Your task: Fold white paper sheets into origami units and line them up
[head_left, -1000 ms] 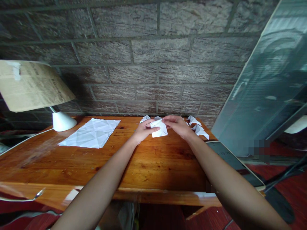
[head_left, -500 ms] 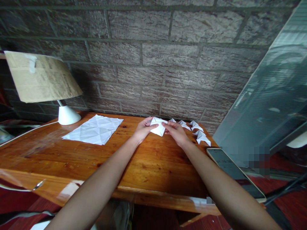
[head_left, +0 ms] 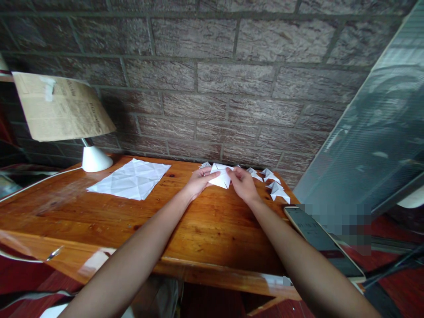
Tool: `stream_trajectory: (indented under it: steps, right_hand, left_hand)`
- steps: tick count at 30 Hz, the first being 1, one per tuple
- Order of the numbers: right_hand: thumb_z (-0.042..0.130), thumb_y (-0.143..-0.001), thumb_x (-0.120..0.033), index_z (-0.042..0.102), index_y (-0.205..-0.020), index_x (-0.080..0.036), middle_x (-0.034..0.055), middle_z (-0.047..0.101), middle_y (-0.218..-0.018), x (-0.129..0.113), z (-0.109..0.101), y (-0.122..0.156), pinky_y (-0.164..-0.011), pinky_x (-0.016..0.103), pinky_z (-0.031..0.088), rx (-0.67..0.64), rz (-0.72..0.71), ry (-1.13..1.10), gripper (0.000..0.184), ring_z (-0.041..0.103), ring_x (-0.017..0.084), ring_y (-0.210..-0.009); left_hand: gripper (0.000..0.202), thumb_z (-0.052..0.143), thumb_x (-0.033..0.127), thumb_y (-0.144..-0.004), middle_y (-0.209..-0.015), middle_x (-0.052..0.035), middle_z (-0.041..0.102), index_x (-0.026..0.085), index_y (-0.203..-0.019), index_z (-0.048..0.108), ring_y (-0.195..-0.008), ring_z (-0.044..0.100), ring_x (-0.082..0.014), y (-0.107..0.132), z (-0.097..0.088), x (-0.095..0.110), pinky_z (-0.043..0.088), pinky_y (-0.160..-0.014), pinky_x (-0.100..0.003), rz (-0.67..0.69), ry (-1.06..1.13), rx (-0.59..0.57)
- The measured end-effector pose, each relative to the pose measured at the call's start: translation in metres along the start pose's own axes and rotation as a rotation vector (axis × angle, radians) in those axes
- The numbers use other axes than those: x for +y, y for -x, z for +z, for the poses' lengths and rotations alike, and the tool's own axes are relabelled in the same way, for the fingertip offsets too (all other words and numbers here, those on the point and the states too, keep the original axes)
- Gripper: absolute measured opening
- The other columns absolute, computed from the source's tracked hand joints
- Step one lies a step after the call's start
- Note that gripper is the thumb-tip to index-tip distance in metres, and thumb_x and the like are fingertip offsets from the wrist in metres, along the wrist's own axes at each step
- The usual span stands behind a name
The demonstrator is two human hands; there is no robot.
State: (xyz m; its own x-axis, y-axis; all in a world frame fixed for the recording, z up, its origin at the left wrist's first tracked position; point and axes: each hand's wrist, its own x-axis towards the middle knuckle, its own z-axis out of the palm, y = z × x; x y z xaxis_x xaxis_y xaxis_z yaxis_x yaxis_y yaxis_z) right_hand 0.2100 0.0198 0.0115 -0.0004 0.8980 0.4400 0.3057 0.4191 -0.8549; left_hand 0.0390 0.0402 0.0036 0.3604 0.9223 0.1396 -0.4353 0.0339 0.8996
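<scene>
Between my hands, near the back of the table, is a folded piece of white paper [head_left: 221,176] with crease lines across it. My left hand [head_left: 198,182] pinches its left side, thumb on top. On the right side, my right hand [head_left: 243,182] grips it by thumb and fingers. The fingers beneath the paper are partly hidden. Several folded white paper pieces [head_left: 277,191] stand to the right of my right hand, and another folded piece [head_left: 206,165] peeks out behind my left hand. Creased white paper sheets [head_left: 132,179] lie flat to the left.
A lamp with a white base [head_left: 95,160] and a paper shade [head_left: 62,108] stands at the left. The wooden table [head_left: 212,234] meets a brick wall [head_left: 212,79]. At the right edge lies a phone [head_left: 326,240], next to a translucent panel [head_left: 367,128].
Both hands and the folded paper have shifted slightly to the right. A folded piece behind my left hand shows more clearly now.
</scene>
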Motion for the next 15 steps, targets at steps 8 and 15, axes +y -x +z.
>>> stream_trajectory:
  steps: [8,15]
  right_hand:
    - [0.049,-0.086,-0.062,0.045,-0.063,-0.022,-0.0014,0.05,-0.058,0.0014,-0.0044,-0.0019,-0.053,0.026,0.034,0.025,-0.119,0.236,0.047,0.044,0.013,-0.058]
    - [0.049,-0.091,-0.046,0.042,-0.061,-0.021,-0.0023,0.047,-0.057,-0.0079,-0.0088,0.0008,-0.054,0.026,0.031,0.006,-0.198,0.403,0.039,0.043,0.012,-0.055]
  left_hand:
    - [0.042,0.088,0.035,-0.061,-0.085,-0.0084,0.076,0.012,-0.094,0.076,-0.076,0.07,-0.017,0.0005,-0.003,-0.0008,0.054,-0.083,-0.033,-0.049,-0.007,-0.014]
    - [0.05,0.088,0.02,-0.058,-0.092,-0.0083,0.075,0.013,-0.105,0.072,-0.085,0.071,-0.0175,0.0023,-0.004,0.0025,0.054,-0.087,-0.03,-0.089,-0.045,-0.074]
